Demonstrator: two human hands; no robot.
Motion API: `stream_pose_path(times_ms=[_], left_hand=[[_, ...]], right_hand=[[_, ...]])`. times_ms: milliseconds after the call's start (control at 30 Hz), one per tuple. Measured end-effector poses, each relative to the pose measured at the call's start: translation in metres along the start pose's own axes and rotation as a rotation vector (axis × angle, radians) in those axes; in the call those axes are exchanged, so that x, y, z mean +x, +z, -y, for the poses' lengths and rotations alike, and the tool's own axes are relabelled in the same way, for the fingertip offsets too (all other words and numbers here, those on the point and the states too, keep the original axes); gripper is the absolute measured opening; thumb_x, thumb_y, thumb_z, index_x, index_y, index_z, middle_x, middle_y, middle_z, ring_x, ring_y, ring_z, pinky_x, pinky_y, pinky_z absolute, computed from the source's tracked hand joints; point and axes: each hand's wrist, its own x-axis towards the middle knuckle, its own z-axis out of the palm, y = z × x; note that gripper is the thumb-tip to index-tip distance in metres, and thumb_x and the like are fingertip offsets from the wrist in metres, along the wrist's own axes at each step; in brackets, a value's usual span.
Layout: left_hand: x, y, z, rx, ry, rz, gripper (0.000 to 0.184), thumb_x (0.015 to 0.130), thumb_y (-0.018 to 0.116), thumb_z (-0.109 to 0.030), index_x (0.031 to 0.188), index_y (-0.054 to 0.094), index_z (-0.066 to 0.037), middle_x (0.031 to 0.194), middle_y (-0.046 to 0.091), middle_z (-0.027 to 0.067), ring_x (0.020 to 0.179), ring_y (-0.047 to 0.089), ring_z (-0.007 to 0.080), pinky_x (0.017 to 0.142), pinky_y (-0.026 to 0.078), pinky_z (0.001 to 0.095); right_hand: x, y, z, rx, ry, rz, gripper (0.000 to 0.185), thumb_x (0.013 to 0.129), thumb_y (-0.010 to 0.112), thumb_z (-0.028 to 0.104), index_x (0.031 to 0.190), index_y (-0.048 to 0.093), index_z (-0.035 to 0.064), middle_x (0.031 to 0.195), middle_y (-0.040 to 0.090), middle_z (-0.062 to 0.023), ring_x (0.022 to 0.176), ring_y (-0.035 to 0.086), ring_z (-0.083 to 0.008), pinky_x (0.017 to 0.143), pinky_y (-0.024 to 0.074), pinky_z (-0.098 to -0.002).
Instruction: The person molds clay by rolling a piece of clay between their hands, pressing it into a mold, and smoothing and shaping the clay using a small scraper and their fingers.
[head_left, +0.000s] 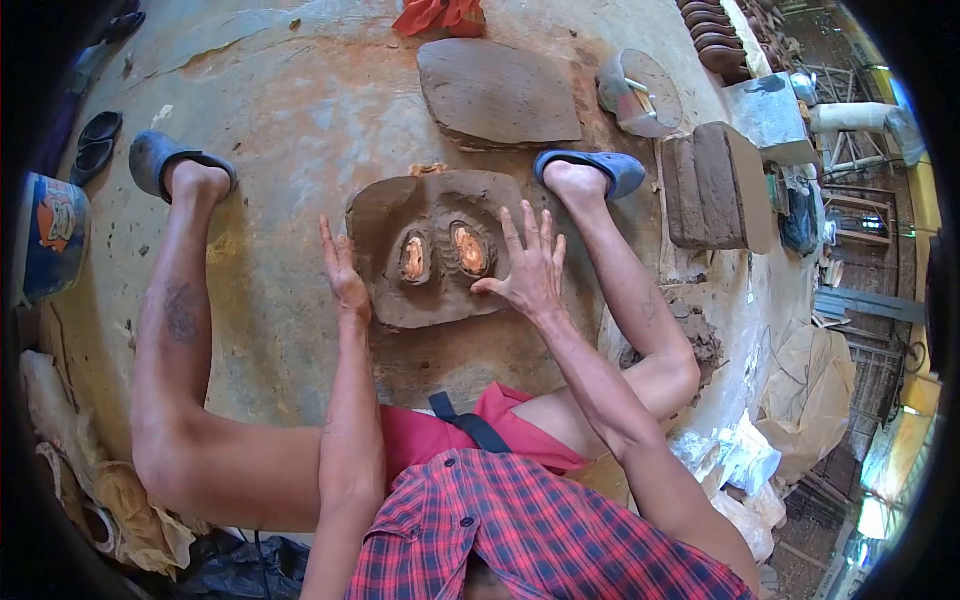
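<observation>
Clay slab (432,312) lies between left hand (345,282), by its left edge, and right hand (530,274), nearer the larger oval inset (468,248), long axis toward far edge; all fingers extended, grasping nothing.

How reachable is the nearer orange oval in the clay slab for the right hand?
Probably yes: the right hand is spread, its thumb close to the nearer orange oval, only clay between. The left hand, by the left edge of the clay slab, leaves the way free.

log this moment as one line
left grip: open, at clay slab's left edge | right grip: open, at slab's right edge | contact: unclear | slab: two orange-centred ovals
</observation>
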Motion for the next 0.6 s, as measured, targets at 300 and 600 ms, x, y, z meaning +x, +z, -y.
stream_pose_path(times_ms=[300,600], left_hand=[[-0.001,0.001,-0.006,0.235,0.07,-0.038,0.066,0.11,0.043,-0.038,0.165,0.02,-0.008,0.171,0.02,0.0136,0.156,0.022,0.0289,0.127,0.018,0.0415],[0.003,-0.013,0.012,-0.052,-0.07,0.059,0.058,0.112,0.042,-0.036,0.161,0.034,-0.005,0.165,0.035,0.0124,0.151,0.034,0.024,0.124,0.027,0.0376]], right_hand=[[0.004,-0.005,0.003,0.041,-0.005,0.067,0.145,0.045,0.088,0.073,0.166,0.021,0.0308,0.173,0.01,-0.0141,0.156,0.005,-0.0495,0.116,0.0123,-0.0793],[0.038,-0.017,-0.004,0.065,-0.244,0.106,0.106,0.064,0.073,0.085,0.153,0.051,0.0315,0.174,0.007,-0.0142,0.157,0.001,-0.049,0.118,0.0094,-0.0768]])
